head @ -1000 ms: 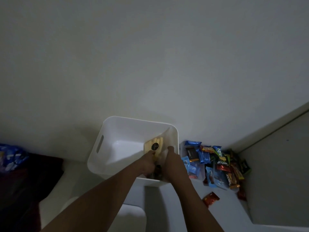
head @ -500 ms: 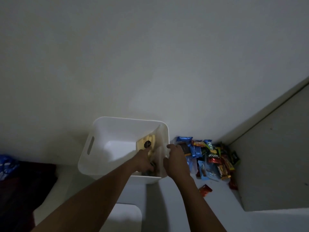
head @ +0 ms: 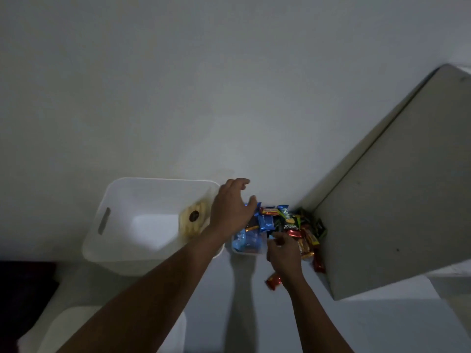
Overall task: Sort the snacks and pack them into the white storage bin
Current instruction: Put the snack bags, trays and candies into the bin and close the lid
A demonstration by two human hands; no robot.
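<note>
1. The heap of bright foil-wrapped snacks [head: 288, 225] lies right of centre in the lower half of the frame. It is wedged between the white plastic storage bin [head: 104, 220] and a flat grey panel [head: 395, 200], and I read its long axis as roughly left to right.
2. The bin sits just left of the heap, its slotted handle facing frame-left. One pale yellow biscuit pack [head: 192, 220] stands on edge against its right wall, long axis along that wall.
3. The left hand [head: 233, 207] is open with its fingers spread. It is over the blue packets [head: 265, 220] at the heap's left edge, just beside the bin's right rim.
4. The right hand [head: 283, 253] curls its fingers into the heap's near side; I cannot tell whether they pinch a packet.
5. From both hands the bin lies frame-left, so I judge the left hand nearer for the drop.
6. A loose red-orange wrapper [head: 273, 281] lies apart below the heap, beside the right wrist.
</note>
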